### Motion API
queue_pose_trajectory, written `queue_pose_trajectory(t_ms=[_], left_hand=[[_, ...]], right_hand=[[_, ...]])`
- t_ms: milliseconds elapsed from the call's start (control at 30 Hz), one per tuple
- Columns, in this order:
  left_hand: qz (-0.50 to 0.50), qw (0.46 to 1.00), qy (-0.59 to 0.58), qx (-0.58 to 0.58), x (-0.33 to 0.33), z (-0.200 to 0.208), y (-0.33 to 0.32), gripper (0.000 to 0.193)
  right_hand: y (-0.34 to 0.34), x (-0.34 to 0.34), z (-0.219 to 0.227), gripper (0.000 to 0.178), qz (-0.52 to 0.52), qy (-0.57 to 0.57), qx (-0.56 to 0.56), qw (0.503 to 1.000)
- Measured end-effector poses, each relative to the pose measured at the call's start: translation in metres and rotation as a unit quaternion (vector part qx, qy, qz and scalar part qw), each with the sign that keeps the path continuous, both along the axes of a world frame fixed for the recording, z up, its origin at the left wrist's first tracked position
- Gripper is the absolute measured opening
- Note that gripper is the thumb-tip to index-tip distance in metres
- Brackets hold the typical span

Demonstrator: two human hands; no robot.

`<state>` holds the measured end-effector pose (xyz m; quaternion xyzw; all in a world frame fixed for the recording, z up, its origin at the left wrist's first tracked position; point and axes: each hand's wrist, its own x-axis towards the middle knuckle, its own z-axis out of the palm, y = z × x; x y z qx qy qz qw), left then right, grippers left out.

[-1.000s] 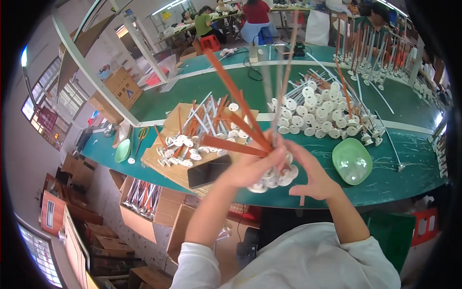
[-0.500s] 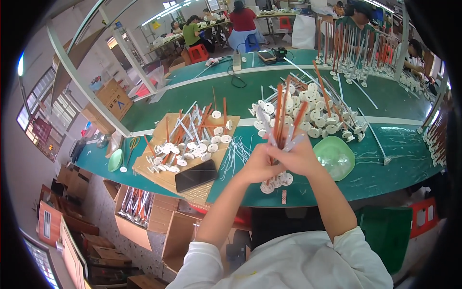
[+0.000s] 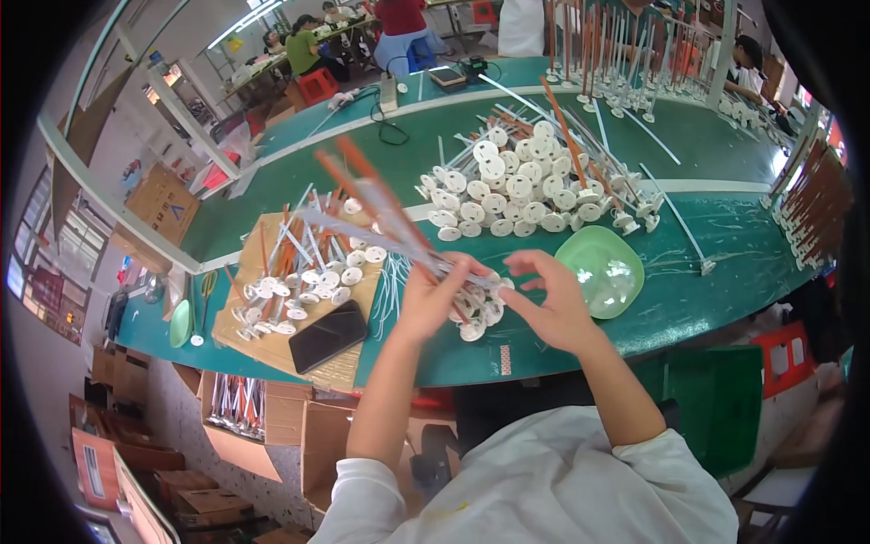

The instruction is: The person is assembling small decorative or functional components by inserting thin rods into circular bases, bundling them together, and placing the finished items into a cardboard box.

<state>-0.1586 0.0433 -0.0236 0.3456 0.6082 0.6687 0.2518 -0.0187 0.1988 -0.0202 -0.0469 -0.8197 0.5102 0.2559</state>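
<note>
My left hand (image 3: 430,301) is closed around a bundle of brown and grey strips with white round discs (image 3: 381,207). The bundle tilts, its bare ends pointing up to the left and its discs gathered at the lower right. My right hand (image 3: 555,304) is beside those discs, fingers apart and thumb close to them; I cannot tell whether it touches them. Beyond my hands lies a large heap of similar disc-ended strips (image 3: 518,186). A smaller group (image 3: 313,281) rests on a cardboard sheet (image 3: 263,340) to the left.
A green plastic bowl (image 3: 600,272) stands right of my right hand. A black phone (image 3: 328,337) lies on the cardboard, beside thin white ties (image 3: 390,295). Scissors (image 3: 208,288) are at the left edge. Upright strips (image 3: 625,54) stand at the back, with people seated beyond.
Both hands were together around an upright bundle. Now my right hand has let go and opened, while the bundle leans left in my left hand. The whole view has shifted.
</note>
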Motion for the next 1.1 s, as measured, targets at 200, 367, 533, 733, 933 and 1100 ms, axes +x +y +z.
queue_pose_trajectory(t_ms=[200, 367, 533, 733, 933, 1100], left_hand=[[-0.085, 0.969, -0.143, 0.181, 0.004, 0.006, -0.010, 0.021], [-0.114, 0.968, -0.145, 0.172, 0.012, 0.009, -0.016, 0.022], [-0.098, 0.992, -0.078, 0.026, 0.004, 0.006, -0.026, 0.025], [0.033, 0.996, -0.070, -0.054, -0.001, 0.014, -0.022, 0.023], [0.056, 0.996, -0.054, -0.033, 0.004, 0.015, -0.013, 0.024], [0.066, 0.996, -0.042, -0.050, 0.017, 0.025, -0.014, 0.022]], right_hand=[[-0.019, 0.016, -0.013, 0.066, 0.041, -0.032, -0.119, 0.992], [-0.031, 0.012, -0.012, 0.075, 0.150, -0.030, -0.236, 0.960], [-0.023, 0.009, -0.028, 0.063, 0.094, -0.055, -0.118, 0.987], [-0.010, -0.001, -0.037, 0.057, 0.067, -0.026, -0.119, 0.990], [-0.004, 0.000, -0.034, 0.059, 0.102, -0.082, -0.219, 0.967], [-0.006, 0.005, -0.045, 0.062, 0.151, -0.050, -0.323, 0.933]])
